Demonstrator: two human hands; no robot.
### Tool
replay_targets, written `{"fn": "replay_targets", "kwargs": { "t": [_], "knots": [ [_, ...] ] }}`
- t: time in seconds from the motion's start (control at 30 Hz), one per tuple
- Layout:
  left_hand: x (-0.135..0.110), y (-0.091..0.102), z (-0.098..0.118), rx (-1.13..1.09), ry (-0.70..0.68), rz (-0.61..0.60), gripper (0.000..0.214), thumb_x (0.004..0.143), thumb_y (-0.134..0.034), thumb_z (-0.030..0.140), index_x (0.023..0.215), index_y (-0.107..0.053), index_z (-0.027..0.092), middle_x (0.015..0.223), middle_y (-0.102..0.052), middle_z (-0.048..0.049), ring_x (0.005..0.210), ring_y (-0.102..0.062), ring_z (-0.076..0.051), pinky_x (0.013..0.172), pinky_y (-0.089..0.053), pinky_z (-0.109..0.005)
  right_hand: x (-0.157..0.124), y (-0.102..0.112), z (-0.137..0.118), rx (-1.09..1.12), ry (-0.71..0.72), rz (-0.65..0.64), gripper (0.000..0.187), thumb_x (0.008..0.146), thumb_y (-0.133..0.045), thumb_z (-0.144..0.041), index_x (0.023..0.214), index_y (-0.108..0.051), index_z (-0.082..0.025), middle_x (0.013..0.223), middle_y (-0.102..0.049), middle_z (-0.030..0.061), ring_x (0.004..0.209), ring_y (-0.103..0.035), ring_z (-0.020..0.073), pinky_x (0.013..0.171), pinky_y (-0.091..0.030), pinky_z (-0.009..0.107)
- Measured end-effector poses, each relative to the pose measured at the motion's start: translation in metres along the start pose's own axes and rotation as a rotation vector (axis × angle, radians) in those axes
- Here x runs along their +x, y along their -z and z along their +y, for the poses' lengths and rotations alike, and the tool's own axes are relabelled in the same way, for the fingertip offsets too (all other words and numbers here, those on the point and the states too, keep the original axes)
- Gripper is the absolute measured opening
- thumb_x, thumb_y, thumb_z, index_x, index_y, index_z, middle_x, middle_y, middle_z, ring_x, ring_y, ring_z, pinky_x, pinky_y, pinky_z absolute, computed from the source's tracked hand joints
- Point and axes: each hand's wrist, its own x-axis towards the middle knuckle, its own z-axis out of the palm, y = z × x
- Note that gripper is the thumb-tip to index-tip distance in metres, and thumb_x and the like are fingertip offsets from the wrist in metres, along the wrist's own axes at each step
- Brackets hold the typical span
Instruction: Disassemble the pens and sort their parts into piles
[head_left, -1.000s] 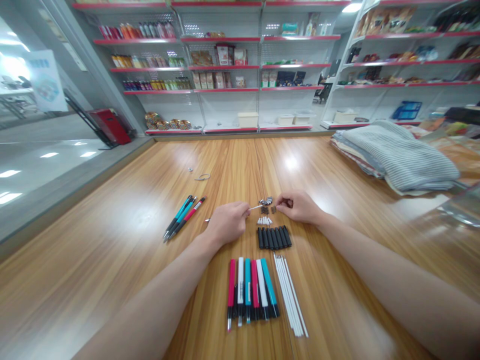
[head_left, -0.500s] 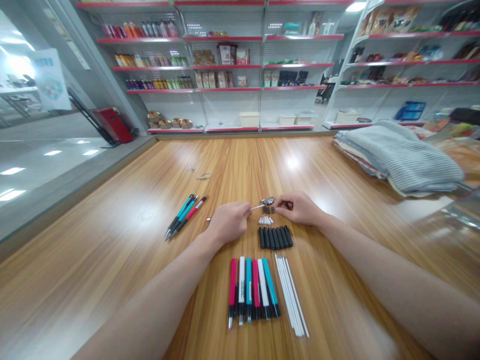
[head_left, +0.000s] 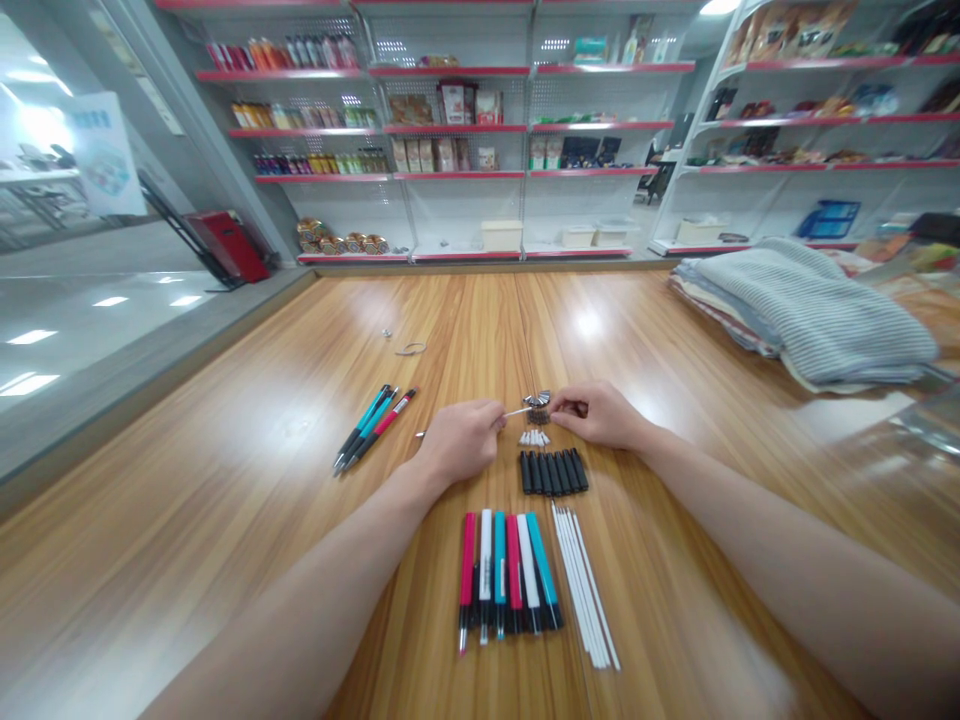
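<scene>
My left hand (head_left: 466,440) is closed around a thin white pen refill (head_left: 517,412), whose end points right toward a cluster of small dark springs (head_left: 538,417). Fingers bent and pinched, my right hand (head_left: 592,412) rests at the right edge of those springs; whatever lies between its fingertips is too small to make out. Small silver pen tips (head_left: 537,399) lie just behind the springs. In front are short white pieces (head_left: 534,438), then a row of black grips (head_left: 553,472). Nearer me lie pink, white and blue pen barrels (head_left: 500,575) beside several white refills (head_left: 585,590).
Three pens (head_left: 373,430) lie on the wooden table (head_left: 300,560) left of my left hand. Behind them is a thin looped strip (head_left: 411,349). Folded cloths (head_left: 810,310) are stacked at the right. Stocked shelves (head_left: 457,175) stand beyond the table.
The springs, slightly apart before, now sit closer together beside my right fingertips. My left hand keeps the refill in nearly the same place. The view has shifted slightly.
</scene>
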Motion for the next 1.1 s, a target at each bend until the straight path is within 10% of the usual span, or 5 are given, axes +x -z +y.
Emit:
{"fn": "replay_targets", "kwargs": {
  "t": [0.9, 1.1],
  "knots": [
    [-0.001, 0.001, 0.001, -0.03, -0.077, 0.018, 0.029, 0.097, -0.036, 0.036, 0.086, -0.058, 0.02, 0.082, -0.065, -0.0033, 0.076, -0.06, -0.016, 0.064, -0.037, -0.025, 0.001, -0.009, -0.025, 0.035, 0.186, 0.152, 0.024, 0.085, -0.059, -0.035, 0.095, -0.067, -0.015, 0.067, -0.057, 0.0004, 0.061, -0.049, 0.0108, 0.061, -0.038, 0.023],
    [0.0, 0.0, 0.002, -0.024, -0.081, 0.026, 0.03, 0.097, -0.036, 0.036, 0.086, -0.059, 0.02, 0.082, -0.065, -0.0038, 0.077, -0.06, -0.016, 0.065, -0.038, -0.026, 0.002, -0.011, -0.028, 0.168, 0.05, 0.161, 0.024, 0.086, -0.058, -0.037, 0.084, -0.069, -0.015, 0.07, -0.063, 0.002, 0.057, -0.049, 0.0099, 0.055, -0.037, 0.022]
  ]
}}
